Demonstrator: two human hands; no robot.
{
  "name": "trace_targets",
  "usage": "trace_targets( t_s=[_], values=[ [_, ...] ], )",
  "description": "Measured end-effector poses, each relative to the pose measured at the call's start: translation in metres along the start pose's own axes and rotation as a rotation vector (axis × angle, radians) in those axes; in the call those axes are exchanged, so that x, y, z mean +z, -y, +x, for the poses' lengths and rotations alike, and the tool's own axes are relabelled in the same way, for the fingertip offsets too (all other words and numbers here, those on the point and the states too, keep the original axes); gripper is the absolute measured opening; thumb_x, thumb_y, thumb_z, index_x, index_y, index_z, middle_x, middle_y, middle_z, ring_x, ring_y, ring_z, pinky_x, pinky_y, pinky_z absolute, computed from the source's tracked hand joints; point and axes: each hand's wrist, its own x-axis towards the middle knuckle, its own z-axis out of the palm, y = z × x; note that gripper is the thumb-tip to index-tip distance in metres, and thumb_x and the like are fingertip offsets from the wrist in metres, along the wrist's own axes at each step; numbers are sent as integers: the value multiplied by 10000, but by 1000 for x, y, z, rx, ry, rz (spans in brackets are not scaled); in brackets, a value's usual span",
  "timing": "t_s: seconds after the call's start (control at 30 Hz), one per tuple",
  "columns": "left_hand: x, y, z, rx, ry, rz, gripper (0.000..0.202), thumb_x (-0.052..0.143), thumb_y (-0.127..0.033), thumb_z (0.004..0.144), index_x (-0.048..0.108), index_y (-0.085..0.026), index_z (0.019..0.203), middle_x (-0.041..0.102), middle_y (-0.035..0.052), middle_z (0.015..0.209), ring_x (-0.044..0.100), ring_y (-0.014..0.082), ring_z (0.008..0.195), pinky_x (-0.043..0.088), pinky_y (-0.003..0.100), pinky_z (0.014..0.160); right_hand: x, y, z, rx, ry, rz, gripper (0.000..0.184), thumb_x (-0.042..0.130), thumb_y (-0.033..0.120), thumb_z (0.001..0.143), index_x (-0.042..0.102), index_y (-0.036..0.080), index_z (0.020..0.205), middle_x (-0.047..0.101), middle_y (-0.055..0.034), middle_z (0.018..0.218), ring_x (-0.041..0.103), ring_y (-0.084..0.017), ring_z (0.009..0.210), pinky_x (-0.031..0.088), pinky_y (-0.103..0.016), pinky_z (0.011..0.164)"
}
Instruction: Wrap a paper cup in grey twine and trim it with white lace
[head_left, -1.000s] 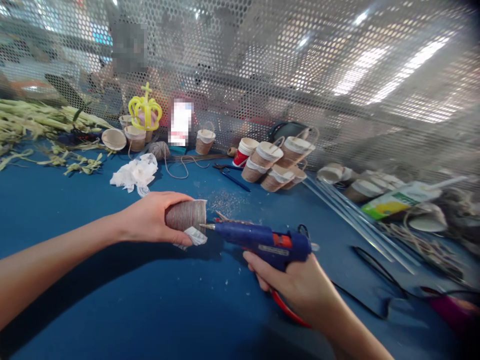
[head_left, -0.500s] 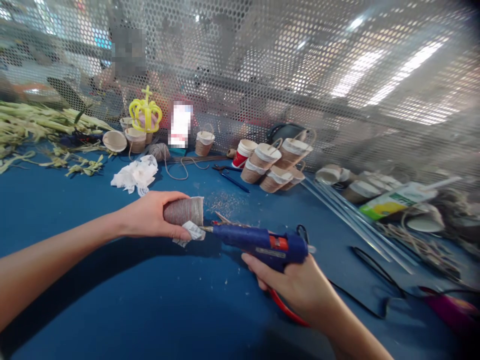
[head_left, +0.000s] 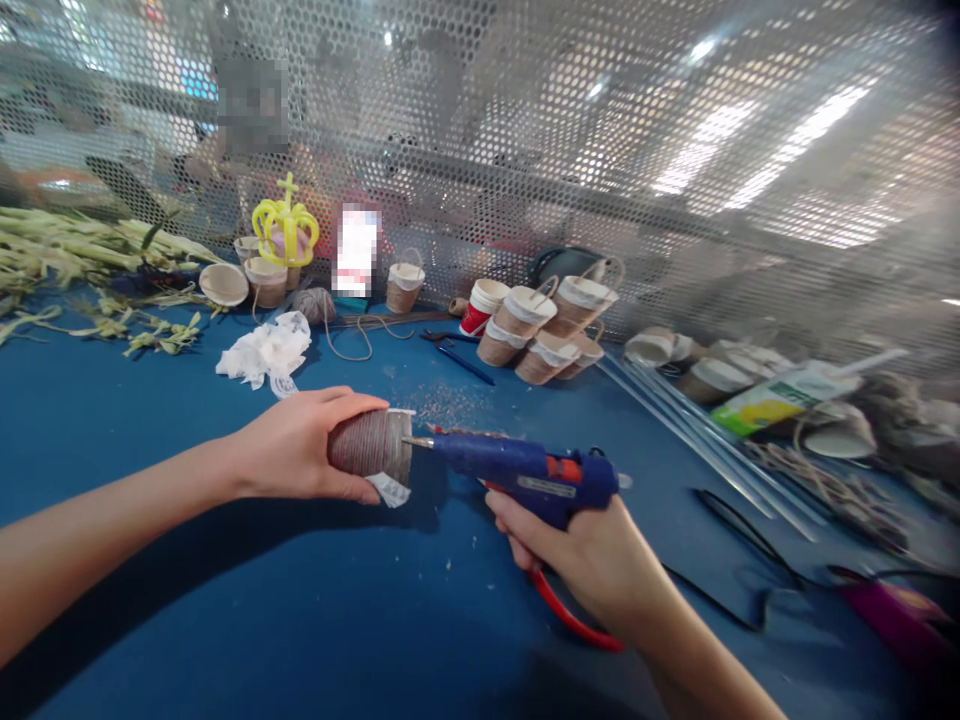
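Note:
My left hand (head_left: 296, 450) is wrapped round a cord-wound cup (head_left: 369, 443) lying on its side above the table, its rim end facing right. A scrap of white lace or cloth (head_left: 393, 490) hangs from the lower rim, by my thumb. In my right hand (head_left: 577, 550) is a blue hot glue gun (head_left: 517, 470), pointed left. Its metal nozzle is at the cup's side near the rim; whether they touch I cannot tell. Partly hidden under my right hand, a red handle (head_left: 574, 615) lies on the table.
Crumpled white cloth (head_left: 266, 350) lies behind my left hand. Several wrapped cups (head_left: 551, 355) stand stacked at the back, beside pliers (head_left: 457, 360). Clear glue sticks (head_left: 697, 440) and a black cable (head_left: 742, 535) lie to the right. A perforated metal screen (head_left: 465, 130) closes off the back.
The glue nozzle has moved up from the white scrap to the cup's side by the rim. The cup has turned and lowered slightly in my left hand, and the scrap now hangs down.

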Motion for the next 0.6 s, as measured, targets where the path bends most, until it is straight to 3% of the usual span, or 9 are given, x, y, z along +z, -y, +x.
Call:
trace_targets(
  t_s=[0.2,0.6],
  values=[
    [2,-3,-1,35,-21,78,736,653,-535,611,449,-184,1225,570,110,1052,592,263,897,464,365,747,-5,7,1,-77,-16,55,391,529,478,737,539,188,474,547,6,408,511,-101,392,453,-223,456],
    [1,-6,-3,68,1,130,722,618,-553,638,430,-201,1240,564,104,1054,582,257,901,458,368,759,-2,11,1,-90,21,111,347,534,442,755,545,179,529,528,20,404,489,-92,378,434,-214,425]
  ],
)
